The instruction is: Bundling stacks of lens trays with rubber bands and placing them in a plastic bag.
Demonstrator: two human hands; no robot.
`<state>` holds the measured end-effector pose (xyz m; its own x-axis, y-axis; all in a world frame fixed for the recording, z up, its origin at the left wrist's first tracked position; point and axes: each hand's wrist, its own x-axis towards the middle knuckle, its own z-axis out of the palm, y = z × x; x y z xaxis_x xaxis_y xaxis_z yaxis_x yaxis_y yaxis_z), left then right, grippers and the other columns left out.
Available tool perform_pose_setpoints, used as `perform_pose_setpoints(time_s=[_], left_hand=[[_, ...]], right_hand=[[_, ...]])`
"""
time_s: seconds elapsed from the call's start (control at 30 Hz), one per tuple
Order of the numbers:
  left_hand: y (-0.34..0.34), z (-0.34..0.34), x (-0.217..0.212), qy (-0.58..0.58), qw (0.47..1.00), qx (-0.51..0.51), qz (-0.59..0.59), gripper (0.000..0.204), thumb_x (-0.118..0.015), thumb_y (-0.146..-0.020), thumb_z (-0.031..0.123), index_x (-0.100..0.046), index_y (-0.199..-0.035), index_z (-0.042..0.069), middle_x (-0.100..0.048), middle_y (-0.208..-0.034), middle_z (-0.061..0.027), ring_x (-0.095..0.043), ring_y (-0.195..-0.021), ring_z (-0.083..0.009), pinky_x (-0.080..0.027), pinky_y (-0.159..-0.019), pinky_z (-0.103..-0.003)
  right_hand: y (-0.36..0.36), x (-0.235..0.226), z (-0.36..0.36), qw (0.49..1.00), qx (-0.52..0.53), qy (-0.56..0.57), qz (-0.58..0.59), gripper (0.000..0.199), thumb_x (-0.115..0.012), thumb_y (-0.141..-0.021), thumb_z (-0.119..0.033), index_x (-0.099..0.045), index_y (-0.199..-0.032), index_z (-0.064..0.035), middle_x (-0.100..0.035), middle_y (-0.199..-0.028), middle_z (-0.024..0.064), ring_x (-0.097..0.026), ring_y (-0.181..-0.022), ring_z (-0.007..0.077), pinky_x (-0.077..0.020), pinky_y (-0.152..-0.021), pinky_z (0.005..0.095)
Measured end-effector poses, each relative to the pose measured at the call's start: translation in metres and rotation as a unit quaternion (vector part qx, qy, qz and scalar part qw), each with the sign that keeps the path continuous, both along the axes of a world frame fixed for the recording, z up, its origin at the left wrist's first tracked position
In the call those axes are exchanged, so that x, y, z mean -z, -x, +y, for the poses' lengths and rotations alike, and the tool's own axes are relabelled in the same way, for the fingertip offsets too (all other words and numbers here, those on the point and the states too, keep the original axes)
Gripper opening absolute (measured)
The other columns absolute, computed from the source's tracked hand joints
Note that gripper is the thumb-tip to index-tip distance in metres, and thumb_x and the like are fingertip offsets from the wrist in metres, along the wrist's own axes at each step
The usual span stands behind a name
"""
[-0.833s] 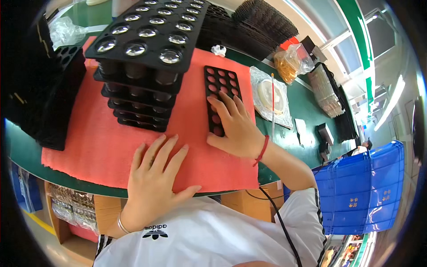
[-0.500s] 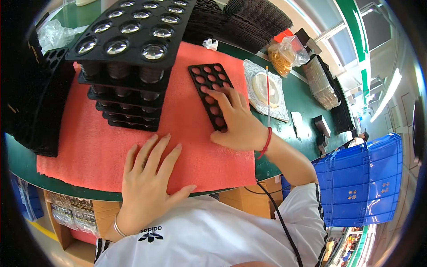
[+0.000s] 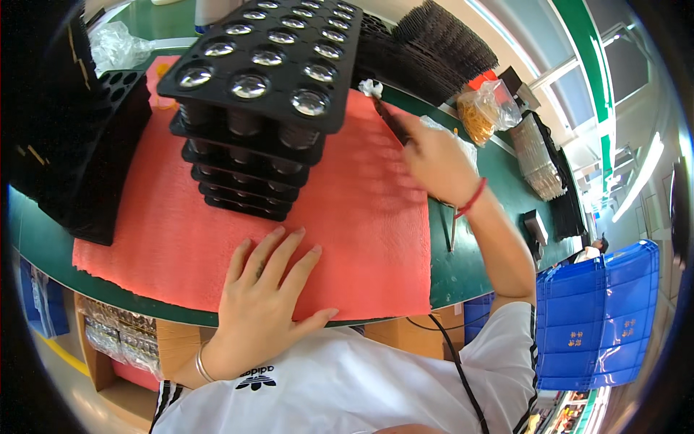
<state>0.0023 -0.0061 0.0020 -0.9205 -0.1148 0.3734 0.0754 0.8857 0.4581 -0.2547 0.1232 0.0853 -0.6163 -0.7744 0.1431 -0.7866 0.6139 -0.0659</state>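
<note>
R hand (image 3: 442,163): fingers clenched on a thin, flat black plastic tray (image 3: 391,121), held up tilted & seen nearly edge-on, over the far right part of a soft red foam-like mat (image 3: 361,267); hand a bit blurred, can't tell if tray touches mat

L hand (image 3: 264,307): fingers released, spread out palm down on the near edge of the mat, thumb pointing right

Just beyond L hand, a tall stack of black plastic trays w/ round clear lenses (image 3: 220,99) stands on the mat, lenses showing in rows in the top one

Mat lies on a dk green tabletop (image 3: 463,271). L side: another black stack of hole-punched trays (image 3: 108,159), partly on mat, w/ crumpled clear plastic wrap (image 3: 116,47) behind it

Far side: curved rows of stacked black trays (image 3: 441,54); small crumpled white wad (image 3: 370,87) near the held tray's far end

R side: clear plastic bag w/ yellow contents (image 3: 481,119), then a stack of pale translucent trays (image 3: 538,159). Slim stick (image 3: 454,233) partly hidden under R forearm. Big blue plastic crates (image 3: 585,318) stand past the tabletop, lower R
</note>
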Motion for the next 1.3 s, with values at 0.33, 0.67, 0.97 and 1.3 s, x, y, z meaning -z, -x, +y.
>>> perform_pose_setpoints(time_s=[0.33,0.67,0.97,1.3], left_hand=[[-0.001,-0.001,0.001,-0.022,1.000,0.005,0.010,0.062,-0.070,-0.071,0.046,-0.058,-0.119,0.009,-0.050,-0.130,-0.0129,-0.046,-0.120,-0.0319,-0.034,-0.099,-0.051],[-0.003,-0.001,0.005,-0.037,0.999,-0.012,0.038,0.061,-0.069,-0.073,0.046,-0.057,-0.119,0.008,-0.052,-0.127,-0.0125,-0.047,-0.119,-0.0299,-0.036,-0.100,-0.048],[-0.003,0.000,0.003,-0.038,0.998,-0.022,0.048,0.059,-0.071,-0.073,0.043,-0.058,-0.117,0.007,-0.053,-0.126,-0.0125,-0.048,-0.118,-0.0300,-0.037,-0.100,-0.048],[-0.002,0.001,0.001,-0.034,0.997,-0.015,0.061,0.054,-0.070,-0.074,0.038,-0.058,-0.115,0.005,-0.054,-0.124,-0.0132,-0.048,-0.118,-0.0300,-0.037,-0.100,-0.048]], right_hand=[[0.067,-0.080,-0.010,0.944,-0.018,0.298,0.139,0.020,-0.053,-0.089,-0.012,-0.063,-0.105,-0.0039,-0.069,-0.086,0.0126,-0.069,-0.080,0.0207,-0.0504,-0.071,0.0304],[0.124,-0.043,-0.131,0.876,-0.099,0.252,0.400,0.017,-0.051,-0.087,-0.010,-0.059,-0.101,-0.0127,-0.067,-0.082,0.0115,-0.065,-0.073,0.0313,-0.0517,-0.063,0.0424],[0.131,0.005,-0.152,0.925,-0.117,0.231,0.276,0.019,-0.052,-0.082,-0.009,-0.064,-0.097,-0.0117,-0.068,-0.088,0.0131,-0.065,-0.079,0.0326,-0.0519,-0.070,0.0425],[0.125,-0.001,-0.126,0.928,-0.182,0.210,0.247,0.020,-0.055,-0.081,-0.011,-0.063,-0.099,-0.0048,-0.066,-0.096,0.0144,-0.061,-0.096,0.0303,-0.0476,-0.084,0.0409]])
